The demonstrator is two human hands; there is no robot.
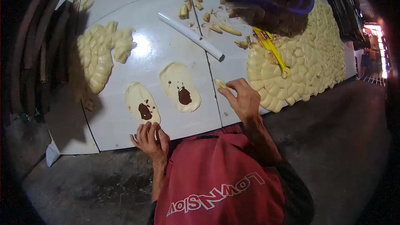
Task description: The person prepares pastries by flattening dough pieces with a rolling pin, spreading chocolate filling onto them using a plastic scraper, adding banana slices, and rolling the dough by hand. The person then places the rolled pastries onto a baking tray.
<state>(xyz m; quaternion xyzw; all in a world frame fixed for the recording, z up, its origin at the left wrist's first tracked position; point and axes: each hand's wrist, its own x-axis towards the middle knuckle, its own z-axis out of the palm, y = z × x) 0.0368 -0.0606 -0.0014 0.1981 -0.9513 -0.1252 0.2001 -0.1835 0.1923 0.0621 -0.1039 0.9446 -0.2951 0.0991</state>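
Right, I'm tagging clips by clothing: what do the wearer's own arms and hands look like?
The left hand and right hand are bare, with no gloves or watch visible. Both forearms are uncovered up to dark, plain-looking sleeves, beside a red garment with white-outlined lettering.

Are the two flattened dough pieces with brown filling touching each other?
Apart. The head view shows a strip of bare tabletop between the left dough piece and the right dough piece.

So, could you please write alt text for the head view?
A person's left hand touches one of two flat dough ovals bearing dark sauce; the right hand holds a pale piece near packed dough lumps on a white table.
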